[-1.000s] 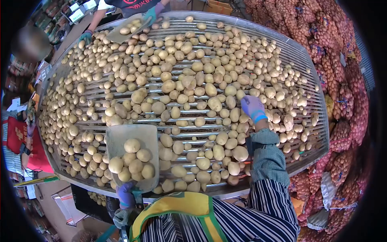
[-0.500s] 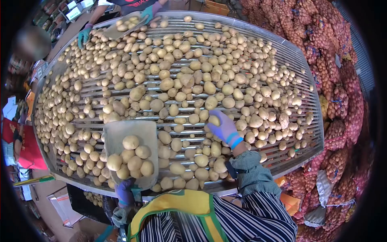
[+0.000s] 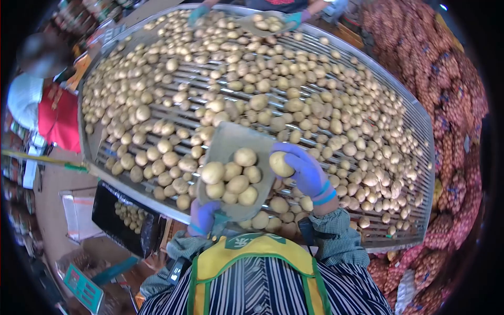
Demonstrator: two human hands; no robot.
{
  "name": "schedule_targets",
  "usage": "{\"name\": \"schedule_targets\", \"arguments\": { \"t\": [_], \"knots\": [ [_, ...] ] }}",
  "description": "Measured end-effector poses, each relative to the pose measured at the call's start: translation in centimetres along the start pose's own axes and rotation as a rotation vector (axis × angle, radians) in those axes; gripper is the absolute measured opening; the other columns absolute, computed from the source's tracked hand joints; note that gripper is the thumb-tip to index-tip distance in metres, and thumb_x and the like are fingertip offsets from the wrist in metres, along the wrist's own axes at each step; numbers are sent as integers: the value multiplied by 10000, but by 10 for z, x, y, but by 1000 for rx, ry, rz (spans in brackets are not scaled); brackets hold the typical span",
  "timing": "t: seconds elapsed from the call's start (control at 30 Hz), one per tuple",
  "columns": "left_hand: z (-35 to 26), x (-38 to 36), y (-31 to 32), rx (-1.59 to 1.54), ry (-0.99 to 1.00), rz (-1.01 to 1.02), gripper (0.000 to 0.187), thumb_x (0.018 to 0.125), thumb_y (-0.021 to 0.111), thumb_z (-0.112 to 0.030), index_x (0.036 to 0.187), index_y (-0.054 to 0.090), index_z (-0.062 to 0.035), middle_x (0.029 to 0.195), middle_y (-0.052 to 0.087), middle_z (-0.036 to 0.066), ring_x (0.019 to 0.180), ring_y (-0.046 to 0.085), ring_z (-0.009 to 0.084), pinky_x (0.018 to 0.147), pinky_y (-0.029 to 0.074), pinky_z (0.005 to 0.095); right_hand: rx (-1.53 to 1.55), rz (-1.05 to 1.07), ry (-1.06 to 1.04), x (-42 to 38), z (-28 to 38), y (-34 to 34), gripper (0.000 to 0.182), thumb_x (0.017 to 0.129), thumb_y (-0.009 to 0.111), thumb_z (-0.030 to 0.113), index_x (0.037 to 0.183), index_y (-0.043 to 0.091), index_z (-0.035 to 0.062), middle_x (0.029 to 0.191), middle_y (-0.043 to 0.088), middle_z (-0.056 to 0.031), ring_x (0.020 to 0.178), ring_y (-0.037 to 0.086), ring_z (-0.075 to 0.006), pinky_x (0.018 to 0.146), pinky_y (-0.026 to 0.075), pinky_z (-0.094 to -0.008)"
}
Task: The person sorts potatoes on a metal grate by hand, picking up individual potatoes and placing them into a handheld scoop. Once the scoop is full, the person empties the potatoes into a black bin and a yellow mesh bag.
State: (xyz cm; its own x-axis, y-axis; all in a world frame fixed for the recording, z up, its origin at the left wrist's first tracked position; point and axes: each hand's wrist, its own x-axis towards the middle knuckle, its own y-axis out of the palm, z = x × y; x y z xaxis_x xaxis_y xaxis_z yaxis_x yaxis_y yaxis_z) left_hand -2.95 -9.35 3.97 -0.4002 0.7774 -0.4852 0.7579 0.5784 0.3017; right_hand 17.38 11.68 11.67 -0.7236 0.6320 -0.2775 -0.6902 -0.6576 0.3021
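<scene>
Filled net sacks point(image 3: 446, 115) are heaped along the right of the room, beside a slatted table point(image 3: 170, 113) strewn with loose potatoes point(image 3: 336, 126). I see the left hand point(image 3: 203, 216) gripping the near end of a scoop point(image 3: 231, 137), in which a cluster of potatoes point(image 3: 237, 184) lies; the right hand point(image 3: 308, 173) curls around a single potato point(image 3: 281, 164) just beside the scoop's right edge.

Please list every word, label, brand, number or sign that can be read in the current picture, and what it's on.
No text can be read with certainty.
Green patch on the wearer's yellow apron: white lettering, too blurred to read.
Red apron at left: faint marking, too blurred.
Green panel at lower left: pale marks, illegible.
Scoop: no text visible.
Elsewhere: anything printed is too small or blurred.
</scene>
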Motion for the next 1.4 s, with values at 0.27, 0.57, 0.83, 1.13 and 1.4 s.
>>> {"name": "schedule_targets", "arguments": {
  "t": [0.27,0.57,0.83,1.13,1.4],
  "knots": [
    [6,7,-12,-58,-6,100,370,783,617,-109,1114,600,55,957,642,80,844,609,167,724,496,309,-1015,-403,-413,34,-7,53,366,885,612,225,1205,577,51,1130,612,-180,1024,601,-359,896,483,-410],
    [8,15,-18,-104,80,253,497,764,596,-84,1237,530,53,1083,625,97,961,601,174,836,486,307,-1553,161,-570,17,-37,130,444,719,684,189,1155,601,165,913,575,-53,876,552,-267,853,423,-471],
    [8,19,-25,-180,48,297,498,769,550,-61,1248,510,69,1115,628,118,989,609,194,861,486,308,-1674,38,-661,26,-67,133,393,766,637,244,1152,617,171,878,519,-50,906,525,-261,986,356,-506],
    [-10,14,-18,-97,-39,318,556,755,572,-61,1288,480,70,1151,613,133,1037,592,218,906,471,337,-580,-241,-28,-2,-19,120,366,749,810,310,945,665,38,796,662,-32,709,628,-101,637,511,-259],
    [-5,14,-18,-147,-27,313,563,765,580,-70,1305,476,53,1180,606,125,1052,579,207,915,461,335,-46,-211,293,-5,-11,102,314,863,709,331,898,664,22,725,625,-6,600,571,-67,568,464,-207]
  ]
}}
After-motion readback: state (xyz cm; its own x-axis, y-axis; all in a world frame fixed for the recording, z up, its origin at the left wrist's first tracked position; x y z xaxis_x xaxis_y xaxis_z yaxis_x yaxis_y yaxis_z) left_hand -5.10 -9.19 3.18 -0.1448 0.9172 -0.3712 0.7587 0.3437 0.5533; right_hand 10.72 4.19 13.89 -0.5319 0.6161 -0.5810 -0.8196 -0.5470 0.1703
